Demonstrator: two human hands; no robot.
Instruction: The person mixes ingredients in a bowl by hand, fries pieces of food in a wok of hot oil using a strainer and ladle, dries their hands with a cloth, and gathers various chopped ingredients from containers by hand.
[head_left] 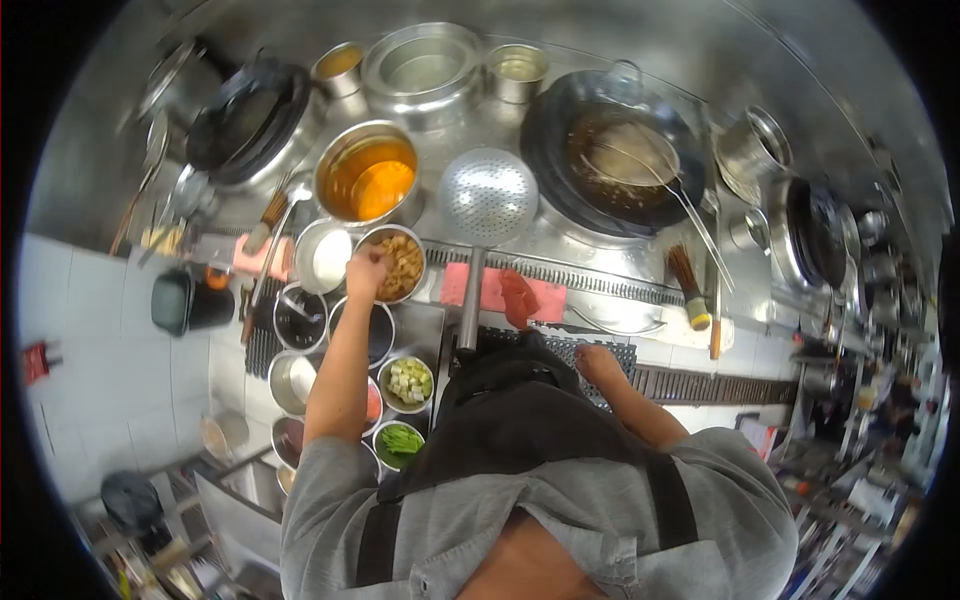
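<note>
My left hand [371,268] is over the left side of a metal bowl [424,277] of brown fried-looking pieces [402,262]. Its fingers are drawn together; what they hold, if anything, is hidden. Just left of it stands a bowl of white contents [328,258], and below it a bowl with dark contents [378,330]. My right hand [598,365] hangs beside my apron [545,430], its fingers curled and nothing visible in them. A large perforated ladle [488,197] lies in front of me, its handle pointing toward my body.
A wok [540,160] with brown liquid holds a wire strainer [630,153]. A pot of orange liquid [383,188] stands behind the bowls. Bowls of cut pale-green pieces [409,381] and green vegetables [399,443] sit near my left arm. A brush [686,285] lies at right.
</note>
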